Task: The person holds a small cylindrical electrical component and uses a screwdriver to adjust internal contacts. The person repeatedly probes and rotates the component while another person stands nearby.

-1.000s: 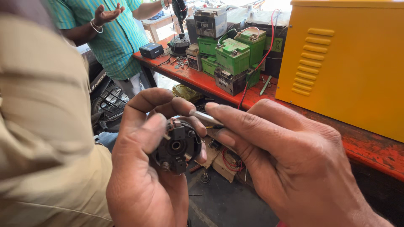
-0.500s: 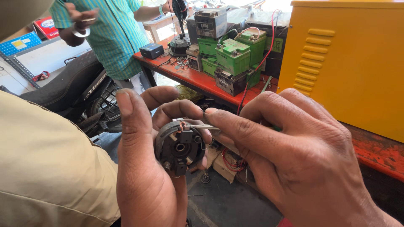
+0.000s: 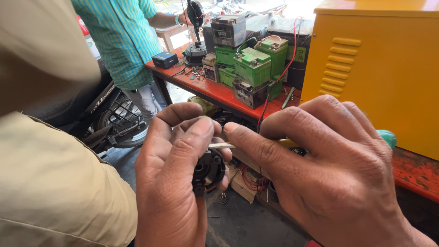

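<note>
The left hand [image 3: 176,183] is curled around a small round black motor part [image 3: 208,168], with thumb and fingers wrapped over its top and side so that only its open face and a central hub show. The part sits upright in that grip, its round face turned toward the right hand and slightly toward the camera. The right hand [image 3: 334,176] is pressed together around a screwdriver [image 3: 222,146]: the fingers lie close along one another, the forefinger stretched out along the tool and the thumb underneath, out of sight. Only a short length of the thin metal shaft shows between the two hands; its long axis runs nearly level, pointing from the right forefinger tip toward the left hand's fingertips, where the tip goes in just above the part and is hidden. A bit of the yellow and teal handle [image 3: 386,137] peeps out past the right hand's knuckles. Beyond the right hand stands a yellow metal cabinet [image 3: 379,68] on a red bench [image 3: 215,93], which also carries green and grey batteries [image 3: 251,66]. Beyond the left hand a person in a striped teal shirt [image 3: 121,39] stands next to a motorcycle [image 3: 100,114].
</note>
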